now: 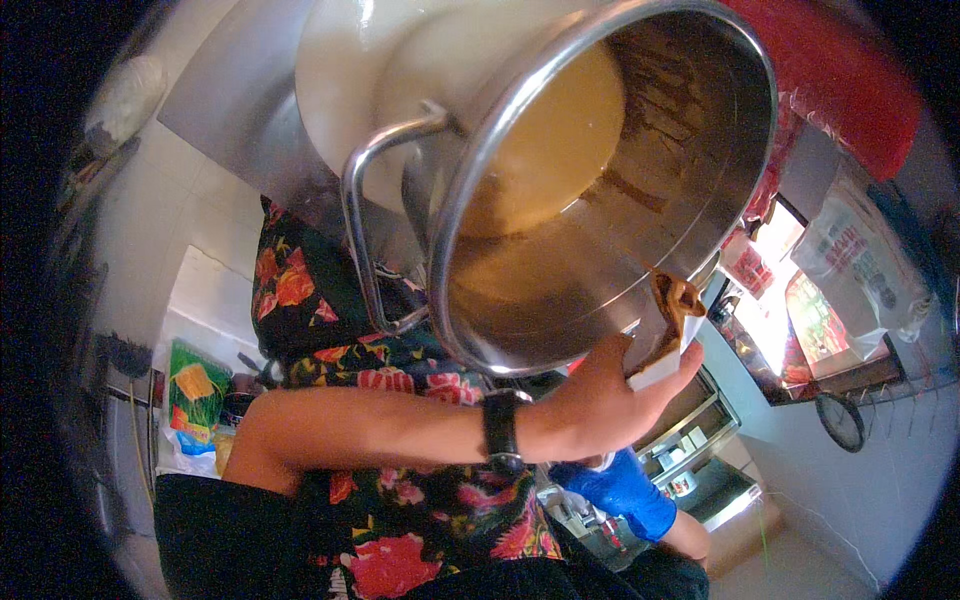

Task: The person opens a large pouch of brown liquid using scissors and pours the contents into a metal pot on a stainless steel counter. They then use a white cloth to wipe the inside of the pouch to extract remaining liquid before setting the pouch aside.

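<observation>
A tilted stainless steel pot [720,217] with a looped side handle [360,225] fills the upper middle of the view. Inside it, a tan layer [559,142] covers the bottom, and darker brown streaks mark the wall. My left hand [611,397], a black watch on its wrist, is at the pot's rim. Between thumb and fingers it grips a flat white scraper [664,367] with a thick clump of brown paste [679,296] on it. My right hand is out of view.
A large pale bowl [341,90] lies beyond the pot, by a grey metal surface [232,97]. My floral apron [397,562] is close below. Another person in a blue shirt [619,491] is at lower right. Plastic bags [855,255] are near a window, and a green packet [199,382] stands at left.
</observation>
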A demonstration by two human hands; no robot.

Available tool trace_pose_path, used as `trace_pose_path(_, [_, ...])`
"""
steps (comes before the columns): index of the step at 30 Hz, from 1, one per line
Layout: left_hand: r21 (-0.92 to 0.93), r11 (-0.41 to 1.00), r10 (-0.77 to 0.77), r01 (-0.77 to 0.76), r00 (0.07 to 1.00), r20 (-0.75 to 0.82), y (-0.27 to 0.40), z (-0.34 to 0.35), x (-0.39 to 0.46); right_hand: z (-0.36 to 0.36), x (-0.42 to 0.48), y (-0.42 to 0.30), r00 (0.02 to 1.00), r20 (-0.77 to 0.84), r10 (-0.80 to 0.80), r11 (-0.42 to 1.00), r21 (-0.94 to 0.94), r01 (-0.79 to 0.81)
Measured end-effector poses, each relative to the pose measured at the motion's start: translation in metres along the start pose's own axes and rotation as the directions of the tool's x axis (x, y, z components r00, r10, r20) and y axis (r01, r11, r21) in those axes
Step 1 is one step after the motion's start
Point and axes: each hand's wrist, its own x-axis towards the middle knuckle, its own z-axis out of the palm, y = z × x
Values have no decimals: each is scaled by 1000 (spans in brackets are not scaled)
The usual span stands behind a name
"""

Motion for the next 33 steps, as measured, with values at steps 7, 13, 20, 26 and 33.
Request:
trace_pose_path(7, [9, 1000, -9, 9, 1000, 8, 9, -5, 1, 2, 5, 18, 992, -128, -15, 1000, 1, 15])
trace_pose_path(13, [-86, 995, 44, -47, 998, -36, 11, 0, 1, 6, -5, 3, 993, -114, -42, 997, -69, 34])
trace_pose_path(20, [-423, 880, -157, 216, 973, 169, 6, -8, 9, 4, -6, 16, 980, -187, 69, 991, -102, -89])
trace_pose_path(26, [-467, 855, -133, 226, 966, 223, -8, -12, 10, 6, -11, 2, 975, -178, 133, 982, -108, -154])
trace_pose_path(33, [-540, 762, -250, 358, 931, 264, 15, -4, 5, 19, -12, 14, 865, -444, -233, 934, -350, 72])
